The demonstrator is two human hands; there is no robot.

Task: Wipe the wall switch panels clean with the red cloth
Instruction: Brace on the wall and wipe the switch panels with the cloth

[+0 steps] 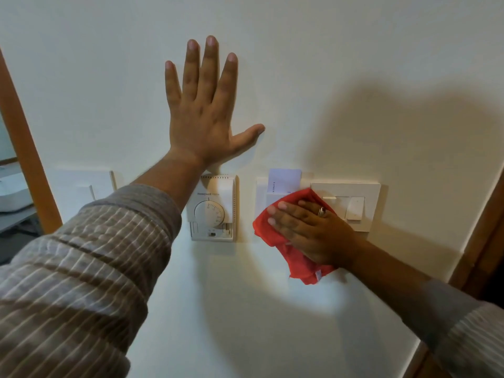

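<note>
My right hand (311,230) presses the red cloth (266,227) flat against the wall, over the key-card holder (261,192) and the left part of the white switch panel (365,197). A pale card (283,180) sticks up out of the holder. The cloth hangs down below my palm. The panel's right rocker switch (355,208) is uncovered. My left hand (201,110) lies flat on the bare wall with fingers spread, above the white dial thermostat (214,208), holding nothing.
A wooden door frame (24,137) runs down the left edge, with a white appliance (12,192) seen beyond it. Another wooden frame (480,241) borders the wall on the right. A faint white plate (81,184) sits left of the thermostat.
</note>
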